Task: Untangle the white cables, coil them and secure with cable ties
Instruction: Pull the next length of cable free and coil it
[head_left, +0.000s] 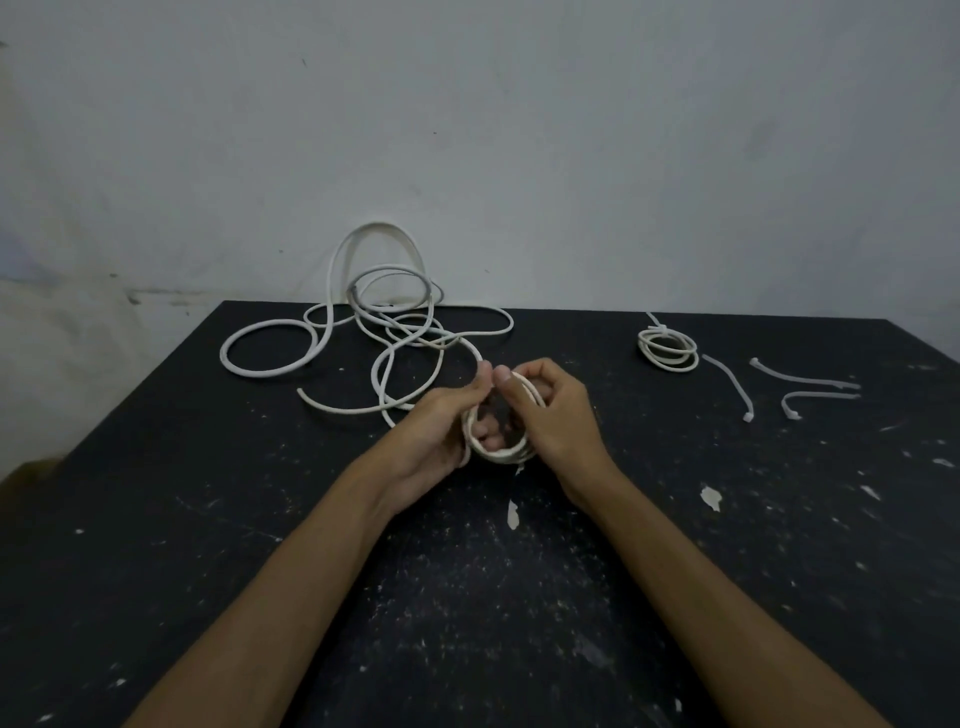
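Observation:
A small coil of white cable (500, 453) is held above the middle of the black table (208, 519). My left hand (441, 431) grips its left side, fingers curled through the loops. My right hand (553, 415) grips the right side, thumb on top near my left thumb. A strand runs from the coil back into a tangle of white cables (384, 322) at the far left. A finished coil (669, 349) bound with a cable tie lies at the far right. Three loose cable ties (802, 387) lie to its right.
The table's far edge meets a pale wall (519, 130); one cable loop leans up against it. White paint flecks and scraps (710, 496) dot the tabletop. The table's left edge drops away near the thick cable loop (270, 348).

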